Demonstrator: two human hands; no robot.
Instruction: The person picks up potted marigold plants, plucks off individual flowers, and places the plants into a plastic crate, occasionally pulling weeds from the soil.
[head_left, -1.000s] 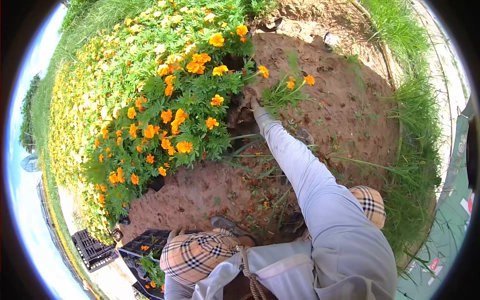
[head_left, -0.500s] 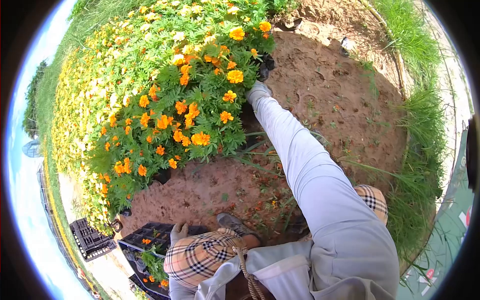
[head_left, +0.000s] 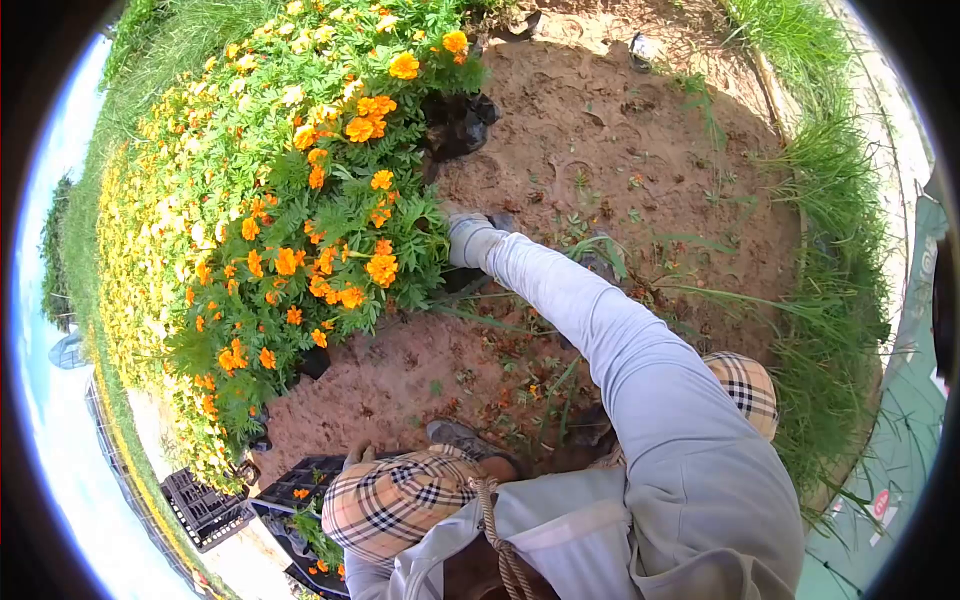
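Note:
My right hand (head_left: 474, 241), in a pale glove, reaches to the base of an orange marigold plant (head_left: 381, 266) at the edge of the flower bed. Its fingers are partly hidden in the leaves and appear closed on the plant. Behind that hand, a black plastic plant bag (head_left: 462, 124) shows at the row's edge. Down by my knee, my left hand (head_left: 358, 453) is at the rim of a black plastic crate (head_left: 322, 466) and seems to grip it; the knee covers most of this hand. Cut-off views of marigold plants (head_left: 318, 543) show inside the crate.
Another black crate (head_left: 203, 508) lies at the lower left. Bare brown soil (head_left: 610, 150) with scattered petals stretches right of the bed, bordered by tall grass (head_left: 850, 250). My shoe (head_left: 460, 436) and plaid-covered knees (head_left: 395, 508) are close to the crate.
My right hand has come back nearer to me, and the marigold plant beside it has shifted the same way. More of the black bag behind shows. The left hand stays by the crate.

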